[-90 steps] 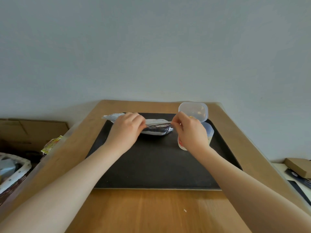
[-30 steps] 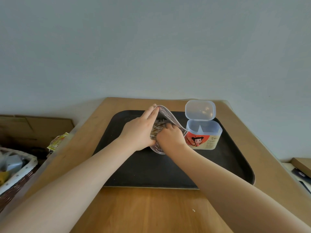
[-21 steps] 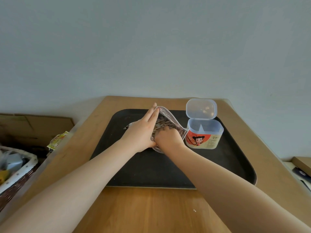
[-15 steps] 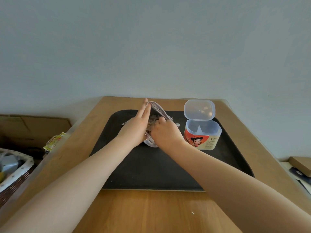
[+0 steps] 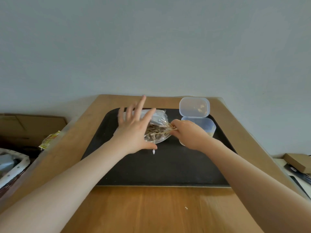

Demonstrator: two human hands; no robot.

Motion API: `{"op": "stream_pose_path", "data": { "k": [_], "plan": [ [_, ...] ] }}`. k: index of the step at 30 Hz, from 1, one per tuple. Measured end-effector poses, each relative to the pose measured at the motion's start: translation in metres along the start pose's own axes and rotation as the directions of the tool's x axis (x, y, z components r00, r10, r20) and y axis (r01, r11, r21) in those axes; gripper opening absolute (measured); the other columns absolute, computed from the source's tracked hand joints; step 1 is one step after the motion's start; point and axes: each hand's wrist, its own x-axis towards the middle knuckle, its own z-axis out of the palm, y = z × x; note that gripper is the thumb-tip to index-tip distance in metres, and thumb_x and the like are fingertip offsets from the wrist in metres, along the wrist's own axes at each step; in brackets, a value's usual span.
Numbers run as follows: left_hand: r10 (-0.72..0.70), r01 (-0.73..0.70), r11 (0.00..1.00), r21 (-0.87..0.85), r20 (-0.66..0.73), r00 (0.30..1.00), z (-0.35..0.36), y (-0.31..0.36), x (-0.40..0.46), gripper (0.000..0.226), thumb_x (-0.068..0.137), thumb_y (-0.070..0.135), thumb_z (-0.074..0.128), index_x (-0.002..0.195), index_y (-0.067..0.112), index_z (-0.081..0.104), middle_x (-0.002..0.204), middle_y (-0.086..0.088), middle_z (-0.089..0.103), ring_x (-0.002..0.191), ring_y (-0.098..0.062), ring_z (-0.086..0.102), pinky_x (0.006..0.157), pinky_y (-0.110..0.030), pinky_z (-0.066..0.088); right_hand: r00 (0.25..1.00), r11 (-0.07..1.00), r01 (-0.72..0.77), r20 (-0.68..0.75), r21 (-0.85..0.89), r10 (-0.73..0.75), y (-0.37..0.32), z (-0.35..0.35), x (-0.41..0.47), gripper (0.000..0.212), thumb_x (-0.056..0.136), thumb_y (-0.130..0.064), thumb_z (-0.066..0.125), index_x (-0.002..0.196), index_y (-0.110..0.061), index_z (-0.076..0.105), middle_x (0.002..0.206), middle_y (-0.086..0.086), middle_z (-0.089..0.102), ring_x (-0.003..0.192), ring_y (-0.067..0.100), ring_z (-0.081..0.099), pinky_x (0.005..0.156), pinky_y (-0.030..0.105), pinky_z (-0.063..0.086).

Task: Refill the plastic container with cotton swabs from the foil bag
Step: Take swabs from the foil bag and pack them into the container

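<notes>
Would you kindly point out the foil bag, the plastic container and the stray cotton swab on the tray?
foil bag [image 5: 158, 117]: head view, on its silvery upper flap.
plastic container [image 5: 206, 123]: head view, on its translucent body below the open lid.
stray cotton swab [image 5: 153, 151]: head view, on its white tip.

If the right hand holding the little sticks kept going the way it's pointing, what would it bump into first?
Probably the foil bag. The right hand points left, gripping cotton swabs at the bag's open mouth. Beyond it is the left hand, spread over the bag. Depth is hard to judge.
</notes>
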Motion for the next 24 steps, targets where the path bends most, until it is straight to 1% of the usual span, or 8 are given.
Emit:
{"op": "stream_pose_path", "data": {
  "k": [4,7,10,13,17,20,22,24],
  "plan": [
    [0.256,-0.257,0.965,0.049,0.025,0.966,0.003,0.017,0.003,0.096,0.084,0.053,0.055,0.148,0.014,-0.005,0.157,-0.002,-0.010,0.144,-0.020,-0.009,0.110,-0.026,-0.010,0.993,0.993,0.114,0.019,0.020,-0.114,-0.002,-0.009,-0.004,0.027,0.097,-0.030,0.042,0.103,-0.006,0.052,0.095,0.011,0.063,0.084,0.025,0.052,0.076,0.043,0.045],
    [0.194,-0.174,0.961,-0.215,0.076,0.978,0.002,0.024,0.009,0.073,0.089,0.042,0.054,0.146,0.016,0.018,0.150,-0.006,0.030,0.137,-0.019,0.026,0.108,-0.027,0.022,0.976,0.975,0.214,0.032,0.056,-0.216,-0.005,-0.016,-0.007,0.020,0.096,-0.026,0.044,0.103,-0.010,0.055,0.094,0.011,0.064,0.082,0.023,0.051,0.075,0.039,0.044],
    [0.120,-0.078,0.922,-0.379,0.086,0.989,0.000,0.024,0.013,0.049,0.089,0.041,0.056,0.132,0.023,0.041,0.121,-0.001,0.058,0.105,-0.019,0.056,0.086,-0.035,0.048,0.976,0.974,0.209,0.050,0.084,-0.214,-0.006,-0.024,-0.011,0.023,0.098,-0.025,0.042,0.106,-0.010,0.058,0.093,0.007,0.065,0.080,0.021,0.054,0.074,0.036,0.044],
    [0.110,-0.046,0.889,-0.455,0.116,0.987,0.001,0.024,0.014,0.031,0.089,0.039,0.057,0.114,0.021,0.055,0.096,0.004,0.061,0.082,-0.011,0.056,0.066,-0.022,0.044,0.982,0.967,0.154,0.081,0.203,-0.173,-0.006,-0.027,-0.013,0.021,0.097,-0.024,0.042,0.103,-0.014,0.059,0.075,-0.001,0.066,0.066,0.009,0.057,0.072,0.035,0.048],
    [0.092,0.038,0.805,-0.593,0.187,0.978,0.000,0.028,0.016,0.022,0.090,0.035,0.056,0.105,0.019,0.058,0.092,0.000,0.063,0.074,-0.007,0.055,0.065,-0.021,0.041,0.991,0.943,0.113,0.040,0.315,-0.132,-0.003,-0.025,-0.013,0.013,0.094,-0.021,0.049,0.099,-0.015,0.058,0.054,-0.001,0.057,0.048,0.003,0.051,0.055,0.025,0.041],
    [0.088,0.076,0.777,-0.625,0.227,0.970,-0.003,0.029,0.017,0.021,0.092,0.035,0.053,0.103,0.019,0.058,0.084,0.000,0.065,0.066,0.001,0.058,0.064,-0.021,0.045,0.990,0.923,0.137,-0.085,0.360,-0.113,-0.001,-0.022,-0.011,0.019,0.090,-0.023,0.059,0.105,-0.012,0.054,0.070,0.001,0.060,0.059,0.001,0.056,0.056,0.015,0.041],
    [0.081,0.080,0.793,-0.604,0.236,0.968,-0.001,0.030,0.016,0.019,0.093,0.036,0.050,0.096,0.020,0.057,0.076,0.002,0.063,0.070,-0.009,0.059,0.067,-0.027,0.045,0.986,0.912,0.150,-0.120,0.382,-0.112,0.001,-0.020,-0.010,0.024,0.087,-0.025,0.063,0.105,-0.014,0.051,0.086,0.002,0.063,0.075,0.010,0.059,0.067,0.020,0.046],
    [0.062,0.073,0.817,-0.573,0.213,0.975,0.002,0.031,0.014,0.019,0.094,0.037,0.048,0.093,0.020,0.056,0.072,0.005,0.056,0.066,-0.011,0.053,0.061,-0.025,0.039,0.984,0.924,0.167,-0.118,0.345,-0.134,0.001,-0.020,-0.010,0.021,0.088,-0.026,0.061,0.103,-0.013,0.053,0.083,-0.006,0.057,0.072,0.010,0.053,0.063,0.011,0.041]
  ]
}}
